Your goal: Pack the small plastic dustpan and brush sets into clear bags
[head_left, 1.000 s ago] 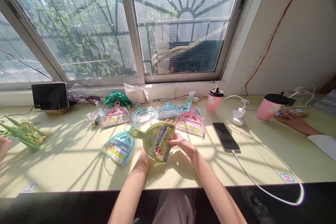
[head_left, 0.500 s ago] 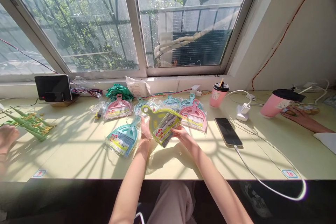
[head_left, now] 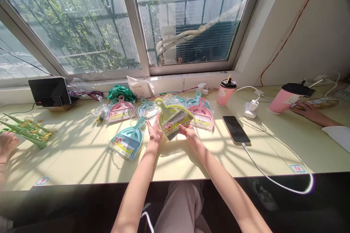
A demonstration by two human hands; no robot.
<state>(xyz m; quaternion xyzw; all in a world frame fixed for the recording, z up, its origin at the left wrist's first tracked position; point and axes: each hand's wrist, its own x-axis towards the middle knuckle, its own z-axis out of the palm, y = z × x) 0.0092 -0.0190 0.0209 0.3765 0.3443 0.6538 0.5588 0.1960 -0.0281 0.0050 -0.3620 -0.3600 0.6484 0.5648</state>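
Note:
A yellow-green dustpan with a small brush and a printed label [head_left: 172, 119] is held up over the table, its handle pointing to the upper left. My right hand [head_left: 189, 133] grips its lower right edge. Just left of the dustpan is my left hand [head_left: 154, 130], its thumb spread away and its fingertips at or partly behind the pan's edge. A wrapped blue set [head_left: 127, 141] lies left of my left hand. Behind are a pink set [head_left: 120, 111], a blue one [head_left: 148, 109] and another pink one [head_left: 201, 115], with more blue sets partly hidden.
A phone [head_left: 236, 130] on a white cable, a charger [head_left: 251, 109] and two pink cups [head_left: 225, 93] [head_left: 286, 99] stand right. Another person's hand [head_left: 307, 111] rests there. Left are a tablet [head_left: 49, 92], a green model [head_left: 30, 130] and another hand [head_left: 8, 143].
The yellow-green set has shifted slightly up and right in view. My left thumb has spread away from it; my right hand keeps its grip. The camera view has shifted a little.

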